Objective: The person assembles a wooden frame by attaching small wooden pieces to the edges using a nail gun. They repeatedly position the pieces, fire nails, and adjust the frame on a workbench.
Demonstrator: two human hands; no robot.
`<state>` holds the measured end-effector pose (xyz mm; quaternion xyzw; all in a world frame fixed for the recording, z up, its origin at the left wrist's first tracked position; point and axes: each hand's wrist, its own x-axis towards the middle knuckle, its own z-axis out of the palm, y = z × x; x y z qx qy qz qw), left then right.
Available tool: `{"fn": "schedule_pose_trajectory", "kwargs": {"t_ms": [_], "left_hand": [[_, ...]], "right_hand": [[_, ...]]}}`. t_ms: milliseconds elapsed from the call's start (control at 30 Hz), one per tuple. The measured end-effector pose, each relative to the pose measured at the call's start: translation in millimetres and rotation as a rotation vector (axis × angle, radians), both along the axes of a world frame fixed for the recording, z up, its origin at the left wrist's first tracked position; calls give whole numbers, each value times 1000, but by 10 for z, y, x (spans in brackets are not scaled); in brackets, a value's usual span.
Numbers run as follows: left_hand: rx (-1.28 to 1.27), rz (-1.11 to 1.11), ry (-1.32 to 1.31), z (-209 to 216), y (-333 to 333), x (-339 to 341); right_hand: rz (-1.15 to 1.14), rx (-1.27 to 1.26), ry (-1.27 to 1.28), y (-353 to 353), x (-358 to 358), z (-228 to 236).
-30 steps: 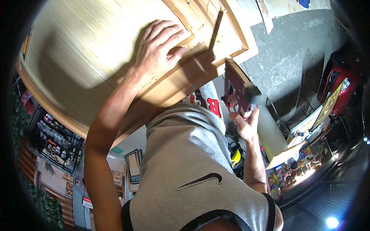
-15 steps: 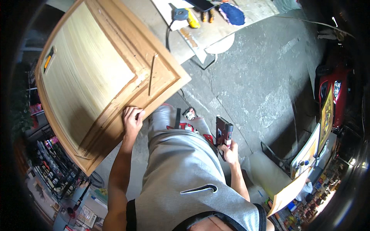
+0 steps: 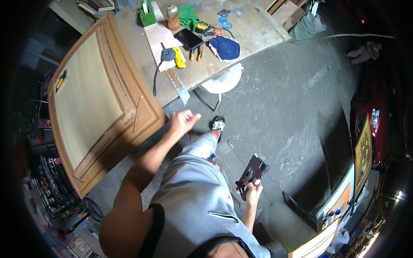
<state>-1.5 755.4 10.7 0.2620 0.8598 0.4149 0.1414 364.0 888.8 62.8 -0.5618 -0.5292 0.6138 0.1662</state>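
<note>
My left hand (image 3: 183, 122) is raised past the near right corner of a framed wooden panel (image 3: 146, 105), not touching it. Its fingers are curled in, and nothing shows in them. Low on the right, my right hand (image 3: 253, 191) grips a dark maroon and black nail gun (image 3: 254, 170) by its handle, held out over the floor. On the panel lie a thin dark rod (image 3: 137, 114), near the corner, and an orange and black utility knife (image 3: 61, 81) at the far left.
Ahead, a worktable (image 3: 254, 32) bears a tape measure (image 3: 203, 27), phone (image 3: 188, 39), pliers (image 3: 196, 52), yellow cutter (image 3: 179, 58) and dark blue cloth (image 3: 224, 47). A white round stool (image 3: 223, 81) is partly under it. Framed pictures (image 3: 362, 157) lean at right, near a red car (image 3: 378, 124).
My left hand has left the panel's edge and swung forward and right. The nail gun has dropped lower and tilted. More of the worktable has come into sight, and one foot is stepping forward.
</note>
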Motion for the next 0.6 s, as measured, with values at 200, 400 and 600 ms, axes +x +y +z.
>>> {"fn": "schedule_pose_trajectory", "kwargs": {"t_ms": [200,400,600], "left_hand": [[-50,723,298,-144,584,-1992],[-543,800,-207,-637,617,-3610],[-459,947,-56,-769,331,-3993]], "right_hand": [[-121,20,-147,698,-61,-152],[-60,-20,-215,1780,-354,-110],[29,17,-191,2468,-850,20]]}}
